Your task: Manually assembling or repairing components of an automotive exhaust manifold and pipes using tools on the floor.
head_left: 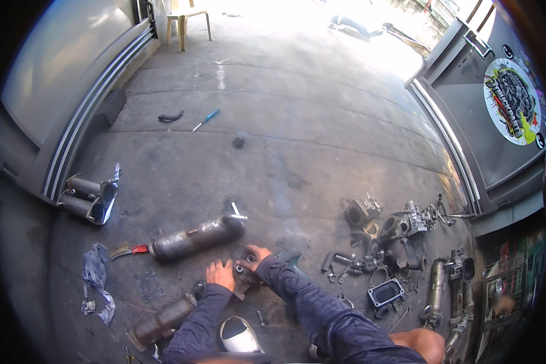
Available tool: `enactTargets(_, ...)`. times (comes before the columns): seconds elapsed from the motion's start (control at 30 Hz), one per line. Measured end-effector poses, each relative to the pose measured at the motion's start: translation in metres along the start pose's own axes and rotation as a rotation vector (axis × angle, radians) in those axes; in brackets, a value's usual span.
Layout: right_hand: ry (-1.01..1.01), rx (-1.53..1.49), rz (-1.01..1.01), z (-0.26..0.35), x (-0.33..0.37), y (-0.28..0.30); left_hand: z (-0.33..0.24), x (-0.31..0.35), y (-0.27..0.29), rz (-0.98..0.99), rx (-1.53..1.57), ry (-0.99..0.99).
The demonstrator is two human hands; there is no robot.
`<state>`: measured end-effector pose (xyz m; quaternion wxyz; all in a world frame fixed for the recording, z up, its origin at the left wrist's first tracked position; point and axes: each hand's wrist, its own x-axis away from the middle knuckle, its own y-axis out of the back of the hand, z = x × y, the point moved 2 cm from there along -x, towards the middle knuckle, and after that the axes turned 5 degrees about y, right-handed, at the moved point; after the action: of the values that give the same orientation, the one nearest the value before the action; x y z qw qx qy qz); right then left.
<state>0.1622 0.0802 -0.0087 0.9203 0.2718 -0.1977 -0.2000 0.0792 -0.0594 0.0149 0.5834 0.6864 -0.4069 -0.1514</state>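
Observation:
Low on the floor in front of me is a grimy metal engine part (244, 280) with round holes in its upper face. My left hand (220, 275) lies on its left side, fingers bent over it. From the right, my right hand (260, 254) curls around its far end; the fingertips are partly hidden. Just beyond both hands rests a large dark metal canister (197, 238) with a short pipe stub. A flanged metal pipe (164, 321) lies beside my left forearm. Right of my right hand is a dark green object (293, 262), partly covered by my sleeve.
Loose engine parts (400, 230) and a rectangular gasket frame (386, 293) spread across the right. A wire brush (130, 250), a grey rag (97, 282) and paired pipes (88, 199) lie left. Farther off are a screwdriver (206, 119), a black hose (171, 116) and a chair (188, 21).

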Motion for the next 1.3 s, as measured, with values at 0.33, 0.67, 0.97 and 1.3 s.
enactTargets(0.33,0.392,0.429,0.475,0.034,-0.021,-0.01,0.029,0.029,-0.006,-0.191,0.348,0.134)
enactTargets(0.67,0.496,0.69,0.545,0.055,-0.027,-0.022,0.014,0.012,0.004,-0.151,0.197,0.195)
enactTargets(0.97,0.441,0.652,0.448,0.052,-0.017,-0.035,0.017,0.018,-0.004,-0.172,0.234,0.235)
enactTargets(1.3,0.286,0.745,0.56,0.042,-0.026,-0.03,0.014,0.002,0.003,0.047,0.272,0.234)
